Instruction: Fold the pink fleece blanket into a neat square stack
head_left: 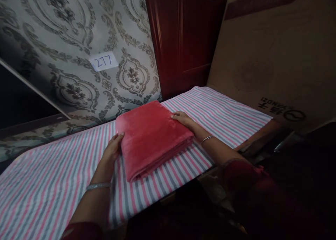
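A thick, soft red blanket [154, 135], folded into a neat rectangle, lies flat on a striped cloth [86, 156]. Its stacked layers show along the near edge. My left hand [113, 146] grips the left side, thumb near the top surface and the other fingers partly hidden at the edge. On the opposite side, my right hand [183, 119] holds the right edge with its thumb on top. How far the fingers of either hand reach under the blanket is hidden.
Behind the table stand a patterned wall with a paper label [104, 61] and a dark red door [181, 40]. A large cardboard box [273, 57] rises at the right. At the left is a dark screen-like panel [23, 96]. The table's near edge drops into shadow.
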A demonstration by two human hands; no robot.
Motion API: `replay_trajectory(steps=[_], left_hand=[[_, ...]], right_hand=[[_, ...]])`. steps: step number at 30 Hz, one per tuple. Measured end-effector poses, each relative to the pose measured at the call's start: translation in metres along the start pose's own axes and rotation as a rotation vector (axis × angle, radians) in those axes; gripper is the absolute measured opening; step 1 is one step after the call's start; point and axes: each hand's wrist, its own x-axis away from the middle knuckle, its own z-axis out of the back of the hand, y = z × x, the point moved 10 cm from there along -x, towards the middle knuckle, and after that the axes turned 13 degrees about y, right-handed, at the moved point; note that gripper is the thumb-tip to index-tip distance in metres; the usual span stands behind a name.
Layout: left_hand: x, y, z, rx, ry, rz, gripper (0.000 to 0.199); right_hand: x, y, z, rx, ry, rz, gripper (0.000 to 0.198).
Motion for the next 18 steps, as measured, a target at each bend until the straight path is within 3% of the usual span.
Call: replay_trajectory(steps=[4,7,10,13,18], left_hand=[[0.017,-0.012,0.000,0.048,-0.152,0.099,0.044],[0.038,-0.017,-0.001,0.082,-0.250,0.109,0.041],[0.058,-0.021,-0.001,0.118,-0.254,0.063,0.052],[0.073,-0.021,-0.007,0.149,-0.266,-0.003,0.072],[0.064,0.003,-0.002,0.072,-0.171,-0.041,0.092]], right_hand=[[-0.001,0.004,0.016,0.077,0.035,0.027,0.037],[0.004,0.006,0.010,0.049,-0.058,0.027,0.042],[0.010,0.006,-0.003,-0.031,-0.163,-0.021,0.045],[0.008,0.004,-0.005,-0.049,-0.146,-0.067,0.056],[0.018,-0.016,-0.008,-0.095,-0.103,-0.078,0.085]])
